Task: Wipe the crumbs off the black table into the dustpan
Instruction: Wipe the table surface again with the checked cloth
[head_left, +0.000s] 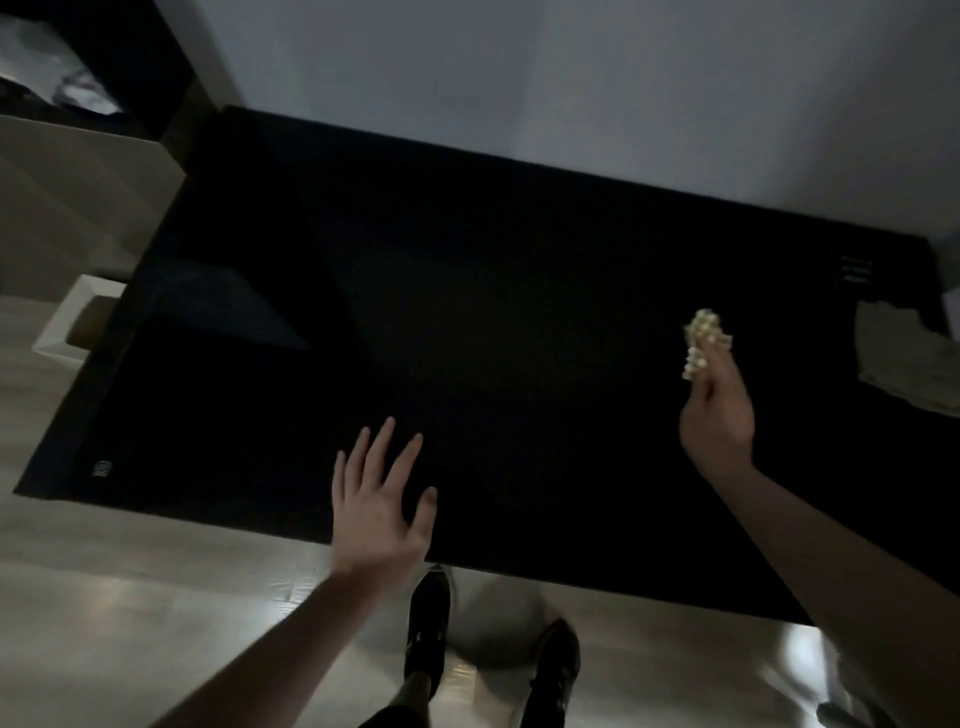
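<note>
From the head camera, the left hand (382, 512) lies over the near edge of the black table (467, 338), fingers straight and spread. The right hand (719, 415) pinches a pale crumbly clump (704, 343) above the table's right side. A crumpled cloth (904, 358) lies far right.

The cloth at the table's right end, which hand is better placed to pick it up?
Probably the left hand: it is open and free, though farther from the cloth. The right hand is nearer but pinches a pale clump.
</note>
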